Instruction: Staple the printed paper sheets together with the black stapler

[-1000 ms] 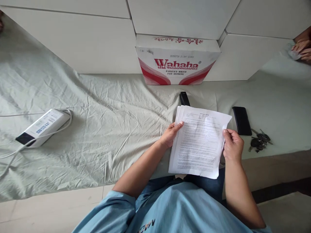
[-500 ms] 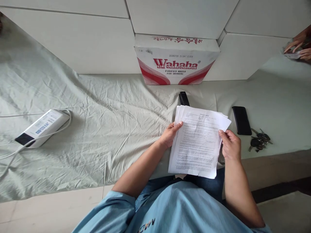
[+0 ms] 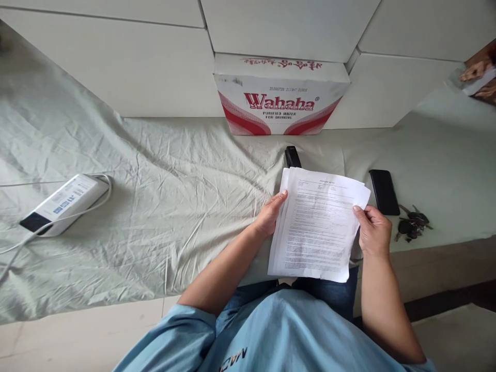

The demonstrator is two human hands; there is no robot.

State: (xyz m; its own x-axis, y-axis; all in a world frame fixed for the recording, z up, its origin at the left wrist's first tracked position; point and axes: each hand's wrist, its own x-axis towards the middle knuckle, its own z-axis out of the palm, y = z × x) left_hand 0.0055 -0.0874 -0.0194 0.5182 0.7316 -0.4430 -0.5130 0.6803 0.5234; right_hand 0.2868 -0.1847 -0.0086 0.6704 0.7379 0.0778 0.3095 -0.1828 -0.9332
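Observation:
A loose stack of printed paper sheets (image 3: 320, 227) is held up in front of my body, over the near edge of the cloth-covered table. My left hand (image 3: 270, 213) grips its left edge, thumb on top and the other fingers behind. On the right edge, near the upper corner, my right hand (image 3: 374, 227) pinches the top sheet between thumb and fingers. That sheet sits shifted rightward, so edges of lower sheets show at left. Just beyond the papers lies a black stapler (image 3: 292, 156), partly covered by them.
A Wahaba water carton, labelled "Wahaha" (image 3: 282, 103), stands against white panels. Right of the papers lie a black phone (image 3: 384, 192) and keys (image 3: 413, 223). A white box-shaped device (image 3: 65, 204) with a cable is at left. Another person's hands (image 3: 478, 77) show at the far right.
My right hand has moved slightly right, drawing the top sheet with it, so more of the lower sheets shows at left. The other person's hands at the far right have shifted.

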